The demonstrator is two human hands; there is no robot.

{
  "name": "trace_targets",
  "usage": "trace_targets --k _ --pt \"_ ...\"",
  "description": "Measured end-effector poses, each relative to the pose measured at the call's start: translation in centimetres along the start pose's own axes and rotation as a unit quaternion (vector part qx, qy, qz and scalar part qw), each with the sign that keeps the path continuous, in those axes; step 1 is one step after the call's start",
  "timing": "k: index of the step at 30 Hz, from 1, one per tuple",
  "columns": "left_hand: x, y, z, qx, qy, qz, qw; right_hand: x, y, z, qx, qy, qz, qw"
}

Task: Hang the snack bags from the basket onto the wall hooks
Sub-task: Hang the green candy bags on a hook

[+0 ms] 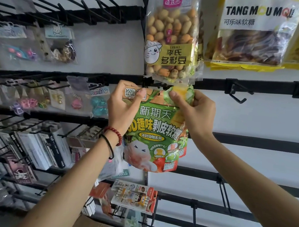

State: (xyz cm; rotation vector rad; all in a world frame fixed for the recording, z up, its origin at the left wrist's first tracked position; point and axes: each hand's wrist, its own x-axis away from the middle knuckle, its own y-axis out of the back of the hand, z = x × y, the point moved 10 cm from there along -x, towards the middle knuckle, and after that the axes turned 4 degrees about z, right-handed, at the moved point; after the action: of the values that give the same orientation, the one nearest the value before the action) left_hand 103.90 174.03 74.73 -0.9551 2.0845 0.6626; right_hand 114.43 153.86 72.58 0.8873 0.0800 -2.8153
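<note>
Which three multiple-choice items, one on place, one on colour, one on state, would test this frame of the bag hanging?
1. Where is the green gummy bag relative to the bean bag?
A) above it
B) directly below it
C) far to its right

2. What colour is the beaded bracelet on the left wrist?
A) red
B) blue
C) white

3. How is the green gummy bag held?
A) by one hand alone
B) by nobody, it hangs free
C) by both hands at its top edge

1 B: its top sits just under the bean bag's bottom edge.
2 A: the beads are dark red.
3 C: the left hand and right hand each pinch the top edge.
</note>
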Motion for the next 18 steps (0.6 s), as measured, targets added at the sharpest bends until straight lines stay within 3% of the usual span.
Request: trace_targets --k 9,18 --pt "0.2 -1.4 1.5 -0.018 0.035 0.012 0.999 -0.4 0.6 -1.8 0.018 -0.034 -0.001 0.999" --pt "-2.0 -2.0 1.9 -0.124 0.021 0.028 0.992 -2.9 1.2 -1.6 0.155 0.018 -0.025 0.987"
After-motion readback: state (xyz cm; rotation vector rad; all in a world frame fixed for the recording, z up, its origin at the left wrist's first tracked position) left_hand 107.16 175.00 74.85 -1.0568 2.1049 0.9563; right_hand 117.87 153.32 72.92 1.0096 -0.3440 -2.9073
